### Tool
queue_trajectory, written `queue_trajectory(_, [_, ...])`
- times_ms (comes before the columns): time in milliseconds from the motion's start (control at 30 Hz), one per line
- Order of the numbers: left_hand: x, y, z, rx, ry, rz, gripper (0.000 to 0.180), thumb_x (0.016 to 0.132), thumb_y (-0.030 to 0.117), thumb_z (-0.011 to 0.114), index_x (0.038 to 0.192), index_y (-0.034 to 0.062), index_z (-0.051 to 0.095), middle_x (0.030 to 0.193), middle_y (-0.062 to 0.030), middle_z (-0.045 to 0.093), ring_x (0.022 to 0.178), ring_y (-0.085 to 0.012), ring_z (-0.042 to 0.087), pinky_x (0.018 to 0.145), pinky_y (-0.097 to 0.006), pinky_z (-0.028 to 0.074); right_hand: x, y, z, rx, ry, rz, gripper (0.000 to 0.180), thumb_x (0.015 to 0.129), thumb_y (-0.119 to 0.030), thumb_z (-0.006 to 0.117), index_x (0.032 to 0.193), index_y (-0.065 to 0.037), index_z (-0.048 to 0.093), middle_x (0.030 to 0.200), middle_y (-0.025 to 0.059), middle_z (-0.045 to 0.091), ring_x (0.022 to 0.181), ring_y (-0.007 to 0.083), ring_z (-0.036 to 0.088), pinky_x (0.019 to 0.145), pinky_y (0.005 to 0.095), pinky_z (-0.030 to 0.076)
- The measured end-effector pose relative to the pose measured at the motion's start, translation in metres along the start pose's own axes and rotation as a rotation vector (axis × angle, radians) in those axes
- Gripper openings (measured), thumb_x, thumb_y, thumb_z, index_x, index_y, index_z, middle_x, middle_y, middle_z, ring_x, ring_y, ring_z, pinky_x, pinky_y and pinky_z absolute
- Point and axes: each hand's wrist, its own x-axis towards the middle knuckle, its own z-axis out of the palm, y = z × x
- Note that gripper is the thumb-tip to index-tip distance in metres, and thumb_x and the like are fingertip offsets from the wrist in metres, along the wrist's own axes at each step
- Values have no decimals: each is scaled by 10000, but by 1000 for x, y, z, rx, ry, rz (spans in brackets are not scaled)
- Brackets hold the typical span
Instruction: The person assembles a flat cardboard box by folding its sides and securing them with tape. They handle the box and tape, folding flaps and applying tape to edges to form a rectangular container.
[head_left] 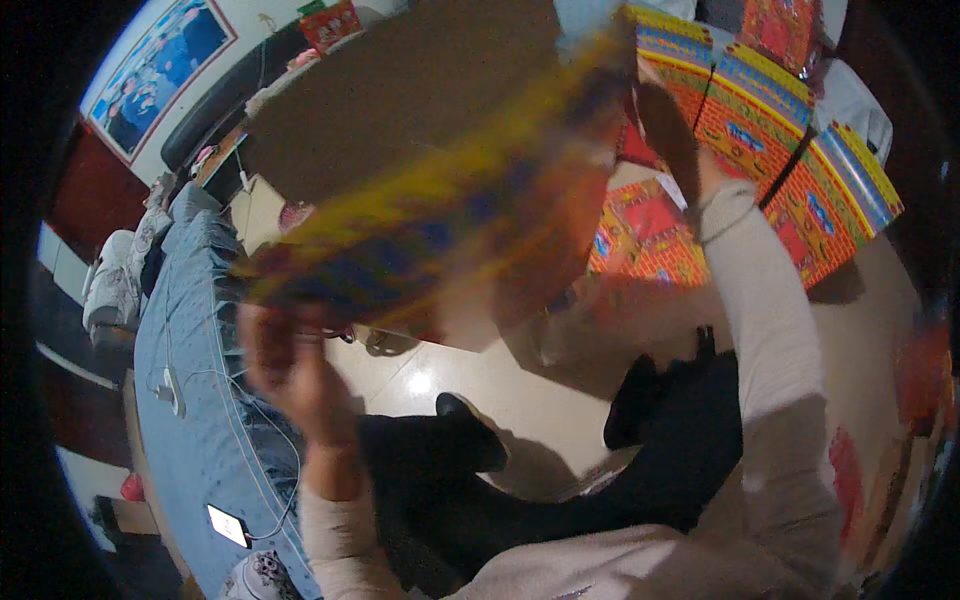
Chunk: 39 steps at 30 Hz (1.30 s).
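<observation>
Cardboard sheet (440, 190) (colourful, blurred) was held up between both hands | left hand (290, 365) pinched its lower corner | right hand (672, 135) gripped the far edge, near stacked boxes (800, 150) | advice: keep both grips firm, turn slowly.

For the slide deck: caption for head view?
Both hands, left hand and right hand, lift a blurred colourful flattened carton.
</observation>
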Motion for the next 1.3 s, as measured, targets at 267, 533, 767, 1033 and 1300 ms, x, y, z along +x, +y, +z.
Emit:
queue_trajectory(267, [-90, -48, 94, 148, -281, -60, 144, 856, -88, 732, 983, -42, 680, 863, -100, 694, 771, -142, 662, 717, -265, 523, -59, 90, -76, 92, 293, 390, 570, 1074, -530, 485, 1332, -34, 597, 1268, 102, 649, 1099, 151, 602, 1003, 332, 469])
queue_trajectory(533, [-87, -43, 81, 263, -514, 114, 254, 769, -17, 833, 991, 17, 716, 1060, -145, 749, 885, -296, 736, 769, -363, 585, -119, -42, -1, -736, 54, -404, 337, 1035, -252, 513, 1267, -56, 658, 1320, 105, 646, 1299, 264, 550, 1154, 422, 348])
queue_trajectory(767, [-84, -37, 38, 309, -593, 189, 469, 871, 381, 756, 1241, 94, 719, 1340, -124, 671, 1247, -348, 625, 1039, -437, 504, -185, -96, 31, -1092, -408, -625, 305, 811, -139, 681, 1112, -156, 728, 1112, 21, 661, 1153, 282, 541, 1056, 456, 384])
queue_trajectory(1033, [-65, -73, 30, 239, -849, -42, 212, 875, 240, 789, 1049, 126, 754, 1024, -107, 731, 1010, -297, 690, 904, -422, 507, -189, -110, 30, -1069, -275, -465, 307, 735, -2, 780, 1005, -136, 722, 1068, 42, 641, 1058, 308, 530, 963, 436, 408])
queue_trajectory(1300, [-75, -62, 49, 110, -677, -373, 167, 907, 180, 785, 918, 18, 743, 847, -90, 727, 771, -198, 680, 682, -318, 510, -310, -145, 118, -896, -605, -300, 177, 839, -84, 713, 1011, -49, 740, 1069, 206, 733, 607, 248, 647, 546, 332, 516])
